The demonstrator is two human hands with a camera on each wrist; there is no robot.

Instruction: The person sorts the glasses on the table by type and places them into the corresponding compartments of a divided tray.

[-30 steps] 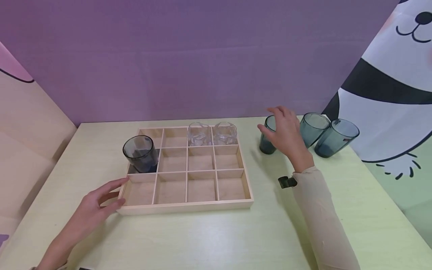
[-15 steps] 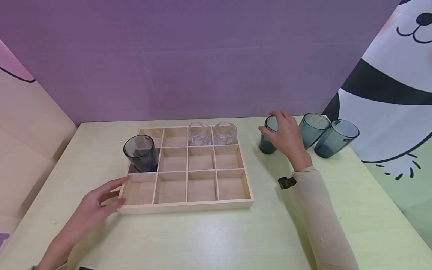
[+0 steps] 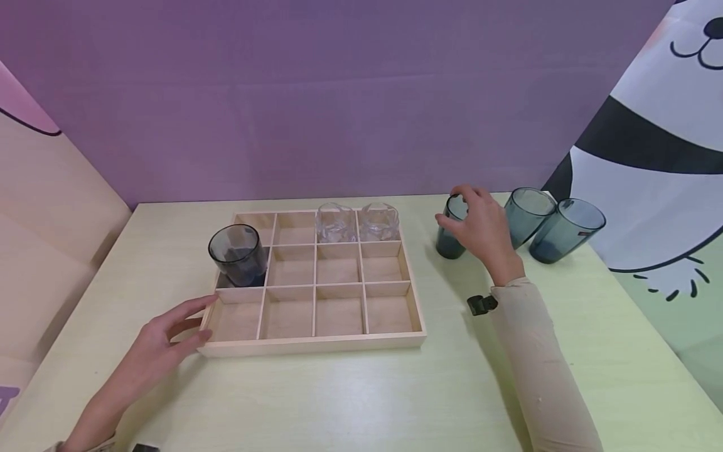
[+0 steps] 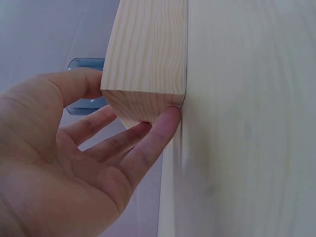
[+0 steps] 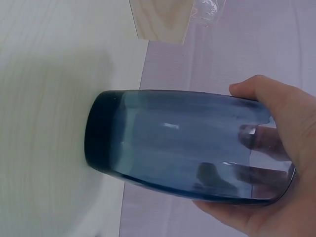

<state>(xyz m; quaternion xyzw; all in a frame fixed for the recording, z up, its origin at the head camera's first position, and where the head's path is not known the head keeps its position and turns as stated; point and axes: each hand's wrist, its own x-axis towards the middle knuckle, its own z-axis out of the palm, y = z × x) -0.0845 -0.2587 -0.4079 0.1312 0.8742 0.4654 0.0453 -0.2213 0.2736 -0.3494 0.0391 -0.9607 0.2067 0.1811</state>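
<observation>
My right hand (image 3: pixel 480 226) grips a blue-grey glass tumbler (image 3: pixel 450 243) near its rim. In the right wrist view the tumbler (image 5: pixel 173 143) has the thumb on one side and fingers on the other, several showing through the glass; its dark base seems to be on the table. At the left, my left hand (image 3: pixel 160 342) holds the front left corner of a divided wooden tray (image 3: pixel 316 344). Up close in the left wrist view, thumb and fingertips touch the tray's corner (image 4: pixel 145 47). A larger smoky glass (image 3: pixel 240 257) stands tilted in the tray's left middle-row compartment.
Two clear glasses (image 3: pixel 336 225) occupy back-row compartments at the right. Two more blue-grey tumblers (image 3: pixel 567 232) stand close together beyond my right hand, near the table's right edge. A purple wall (image 3: pixel 361 100) rises behind the table. The tray's front compartments (image 3: pixel 339 311) hold nothing visible.
My right hand's fingers and thumb have closed in around the tumbler's upper part. The tumbler stays in place. My left hand has kept its hold on the tray corner.
</observation>
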